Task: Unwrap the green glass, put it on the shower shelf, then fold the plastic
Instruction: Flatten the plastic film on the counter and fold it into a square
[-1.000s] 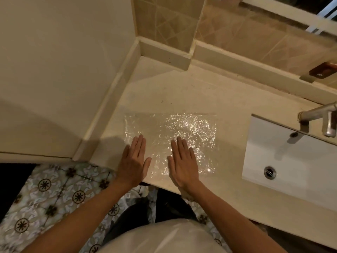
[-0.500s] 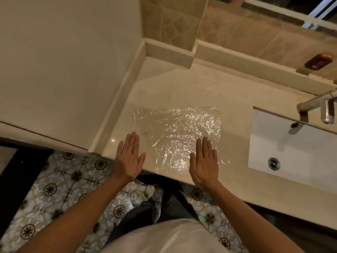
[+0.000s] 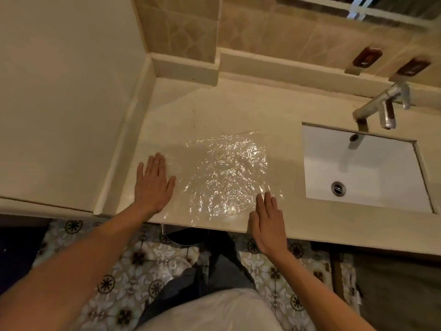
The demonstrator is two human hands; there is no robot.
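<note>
A crinkled sheet of clear plastic [image 3: 224,177] lies spread flat on the beige counter [image 3: 214,111], reaching its front edge. My left hand [image 3: 152,185] rests palm down at the sheet's left edge, fingers together and straight. My right hand [image 3: 268,220] lies flat at the sheet's near right corner, partly over the counter's front edge. Neither hand grips anything. The green glass is not in view.
A white rectangular sink [image 3: 365,168] is set into the counter on the right, with a chrome tap [image 3: 379,103] above it. Tiled wall and a raised ledge [image 3: 186,68] run behind. A wall panel [image 3: 59,96] borders the left. Patterned floor tiles [image 3: 143,266] lie below.
Both hands have slid outward over the plastic, the left toward its left edge and the right toward its right corner. The head camera has shifted, showing more of the sink.
</note>
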